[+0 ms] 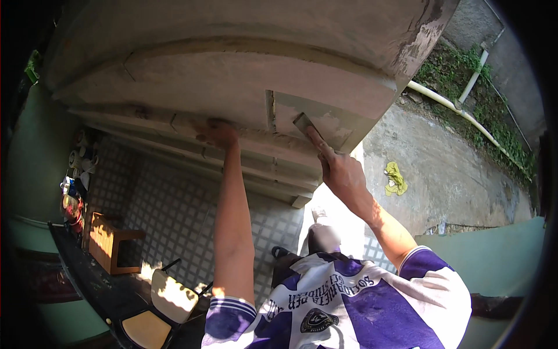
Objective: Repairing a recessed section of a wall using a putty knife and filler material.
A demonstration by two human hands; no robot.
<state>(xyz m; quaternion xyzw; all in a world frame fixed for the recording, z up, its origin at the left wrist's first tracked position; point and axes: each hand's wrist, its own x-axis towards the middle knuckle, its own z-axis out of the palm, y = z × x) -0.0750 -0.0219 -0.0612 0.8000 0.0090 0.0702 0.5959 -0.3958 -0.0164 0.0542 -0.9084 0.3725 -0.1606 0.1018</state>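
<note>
My right hand [343, 174] is closed around a putty knife [303, 123], with the index finger stretched along it. Its blade lies against a pale, patchy rectangle [325, 119] on the plastered concrete surface [232, 81]. A narrow slot [270, 110] cuts into the concrete at the left side of that patch. Further left, my left hand [220, 135] rests on the ledge below the surface, fingers spread and partly in shadow. Nothing that I can make out is in it.
Below the stepped ledges lies a tiled floor [174, 198]. A wooden stool [107, 244] and a folding chair [174, 294] stand at lower left. On the right, a yellow-green cloth [395, 179] lies on concrete ground, with a white pipe [436, 96] beyond it.
</note>
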